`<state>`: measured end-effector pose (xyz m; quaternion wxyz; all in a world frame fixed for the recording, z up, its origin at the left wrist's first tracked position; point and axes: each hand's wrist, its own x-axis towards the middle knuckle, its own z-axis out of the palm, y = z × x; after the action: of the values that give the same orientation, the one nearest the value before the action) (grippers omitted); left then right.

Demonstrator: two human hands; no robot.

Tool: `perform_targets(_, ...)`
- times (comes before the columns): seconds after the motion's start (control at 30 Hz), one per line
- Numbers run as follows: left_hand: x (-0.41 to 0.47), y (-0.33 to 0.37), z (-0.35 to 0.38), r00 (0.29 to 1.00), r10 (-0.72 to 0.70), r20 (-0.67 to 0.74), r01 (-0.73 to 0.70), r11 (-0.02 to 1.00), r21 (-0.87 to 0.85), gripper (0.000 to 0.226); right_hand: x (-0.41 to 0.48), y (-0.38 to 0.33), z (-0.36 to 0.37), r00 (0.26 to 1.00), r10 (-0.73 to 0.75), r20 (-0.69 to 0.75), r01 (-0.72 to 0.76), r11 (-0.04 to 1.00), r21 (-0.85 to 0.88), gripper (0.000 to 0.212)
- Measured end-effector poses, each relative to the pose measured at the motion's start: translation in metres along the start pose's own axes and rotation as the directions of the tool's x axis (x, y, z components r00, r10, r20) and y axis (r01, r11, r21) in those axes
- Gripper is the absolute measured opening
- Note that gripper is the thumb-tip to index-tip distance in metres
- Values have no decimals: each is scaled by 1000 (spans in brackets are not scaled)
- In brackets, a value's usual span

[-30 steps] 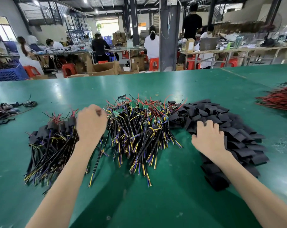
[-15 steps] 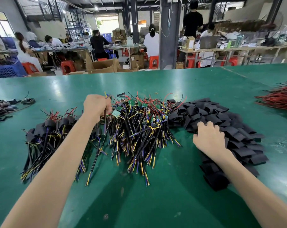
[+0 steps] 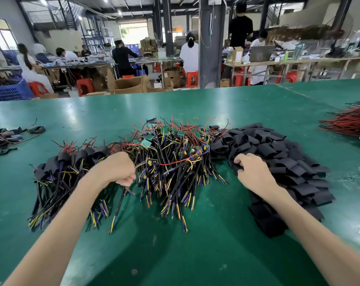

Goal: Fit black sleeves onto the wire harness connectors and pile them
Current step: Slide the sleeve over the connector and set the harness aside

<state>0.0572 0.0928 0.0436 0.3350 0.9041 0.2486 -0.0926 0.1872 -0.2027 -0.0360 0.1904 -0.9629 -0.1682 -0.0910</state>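
Two bare forearms reach in from the near edge over the green counter. Left hand: fingers clenched round one black cable, the fist sitting between two heaps. The cable runs out of the fist toward the near edge, its yellow and blue ends lying on the counter. Right hand: fingers curled, pinching a sleeve at the left edge of the sleeve pile, a wide spread of flat black pieces on the right. Left of the fist lies the sleeved pile, harnesses with black sleeves over their far ends. In the centre, touching the sleeve pile, is the bare harness heap, with small green boards and red leads at its far side. Further out: a red wire bundle at the right edge and a small tangle at far left, both well apart from the work. Beyond the counter: workers seated and standing, red stools, cardboard boxes, a blue crate.
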Motion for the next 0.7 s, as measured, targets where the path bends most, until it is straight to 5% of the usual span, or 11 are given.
perform_targets(0.03, 2, -2, 4, 997, 10, -82, 3, 987, 161, 4, 0, 0, 1, 1000, 4, -3, -4, 1000, 18, 29)
perform_targets(0.1, 6, -8, 13, 955, 170, -243, -45, 892, 450, 50, 1, 1, 4, 1000, 5, 20, -5, 1000, -1, 31)
perform_targets(0.17, 10, -10, 23, 891, 377, -254, -245, 870, 429, 67, 1, 3, 4, 998, -11, 64, 12, 1000, -22, 35)
perform_targets(0.27, 15, -9, 34, 808, 547, -220, -453, 815, 361, 42, 2, 4, 1, 995, -31, 100, 27, 999, 36, 32)
perform_targets(0.43, 21, -14, 47, 659, 652, -376, -497, 752, 433, 21, 2, 0, 0, 987, -94, 131, 94, 996, 0, 40)
perform_targets(0.57, 18, -18, 50, 505, 764, -402, -571, 644, 509, 31, -3, -13, -4, 974, -225, 34, 218, 966, 140, 36)
perform_targets(0.7, 13, -22, 55, 481, 795, -368, -615, 606, 504, 42, -11, -26, -11, 939, -339, -61, 344, 911, 225, 33)
